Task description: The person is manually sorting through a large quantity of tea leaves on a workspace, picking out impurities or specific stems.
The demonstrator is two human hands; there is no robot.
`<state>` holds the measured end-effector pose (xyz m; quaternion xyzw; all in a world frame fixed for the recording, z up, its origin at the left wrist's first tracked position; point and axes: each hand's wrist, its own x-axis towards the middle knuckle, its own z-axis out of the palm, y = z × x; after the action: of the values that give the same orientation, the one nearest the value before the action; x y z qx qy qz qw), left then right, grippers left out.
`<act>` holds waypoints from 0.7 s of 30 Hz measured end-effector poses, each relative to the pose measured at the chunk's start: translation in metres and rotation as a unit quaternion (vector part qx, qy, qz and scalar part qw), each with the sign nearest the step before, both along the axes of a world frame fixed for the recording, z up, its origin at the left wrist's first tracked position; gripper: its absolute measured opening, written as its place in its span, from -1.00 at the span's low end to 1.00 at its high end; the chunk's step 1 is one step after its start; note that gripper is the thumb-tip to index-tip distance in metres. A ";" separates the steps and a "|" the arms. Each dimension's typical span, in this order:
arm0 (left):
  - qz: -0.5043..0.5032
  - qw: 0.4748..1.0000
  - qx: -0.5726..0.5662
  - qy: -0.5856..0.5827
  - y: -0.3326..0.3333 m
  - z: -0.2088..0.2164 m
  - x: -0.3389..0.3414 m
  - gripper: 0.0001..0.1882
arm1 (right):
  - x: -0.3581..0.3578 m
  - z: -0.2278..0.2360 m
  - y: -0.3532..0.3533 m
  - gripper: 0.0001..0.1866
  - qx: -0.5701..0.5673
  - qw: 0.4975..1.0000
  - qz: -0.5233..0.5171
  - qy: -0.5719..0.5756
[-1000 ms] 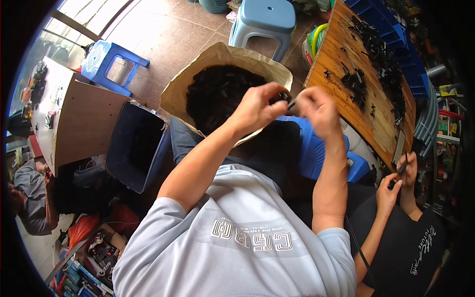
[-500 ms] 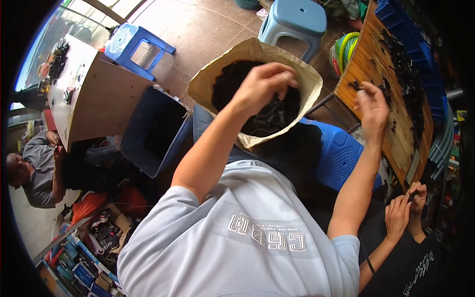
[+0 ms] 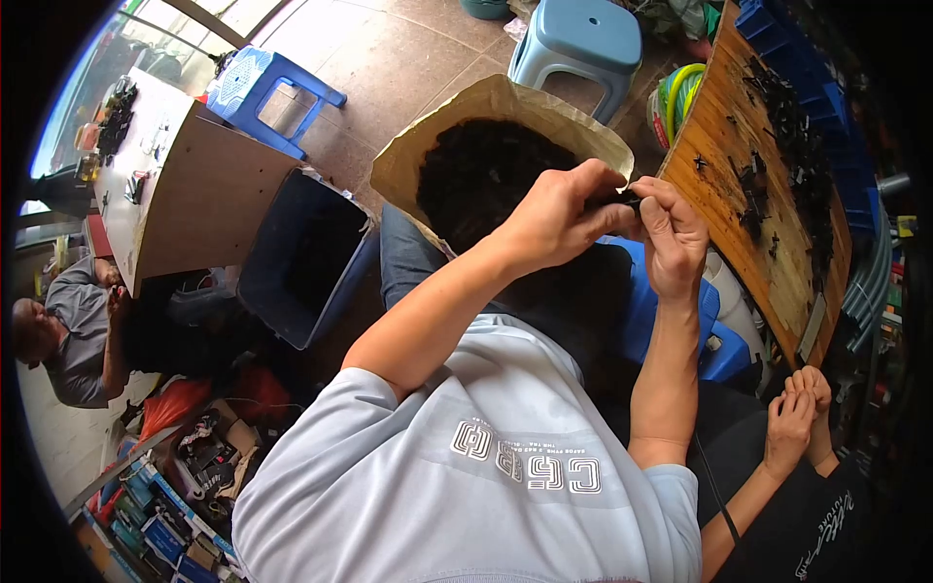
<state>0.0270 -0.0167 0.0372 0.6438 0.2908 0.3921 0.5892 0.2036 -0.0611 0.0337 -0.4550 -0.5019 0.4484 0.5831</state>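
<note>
My left hand (image 3: 564, 216) and my right hand (image 3: 673, 238) meet over the right rim of a large tan sack (image 3: 394, 165). Between their fingertips is a small black piece (image 3: 630, 197), pinched from both sides; its exact kind is too small to tell. Inside the open sack lies a heap of small dark pieces (image 3: 486, 175). To the right of my hands, a wooden table (image 3: 719, 209) carries scattered black parts (image 3: 802, 146), thickest along its far side.
A dark blue bin (image 3: 255, 262) stands left of the sack. Stools surround it: a blue one (image 3: 248, 83), a light blue one (image 3: 583, 39). A co-worker's hands (image 3: 797, 413) are at lower right; another person (image 3: 73, 330) sits far left beside a white table (image 3: 170, 165).
My left hand has moved right from over the sack, and my right hand has come left from the table edge. They now meet at a small black piece.
</note>
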 end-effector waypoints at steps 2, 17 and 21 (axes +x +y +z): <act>0.064 0.989 0.134 0.009 -0.002 -0.008 0.007 -0.84 | -0.001 0.001 0.000 -0.84 0.002 1.000 0.001 0.019; 0.167 0.936 0.301 0.067 -0.007 -0.021 0.016 -0.88 | -0.017 -0.014 0.001 -0.83 -0.031 0.982 0.040 0.181; 0.091 0.979 -0.108 -0.145 -0.007 -0.026 0.016 -0.89 | -0.006 -0.005 -0.001 -0.85 -0.069 0.991 0.068 0.091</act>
<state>0.0428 -0.0234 0.0112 0.4836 0.3004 0.4994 0.6531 0.1975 -0.0618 0.0288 -0.4159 -0.4444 0.5600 0.5621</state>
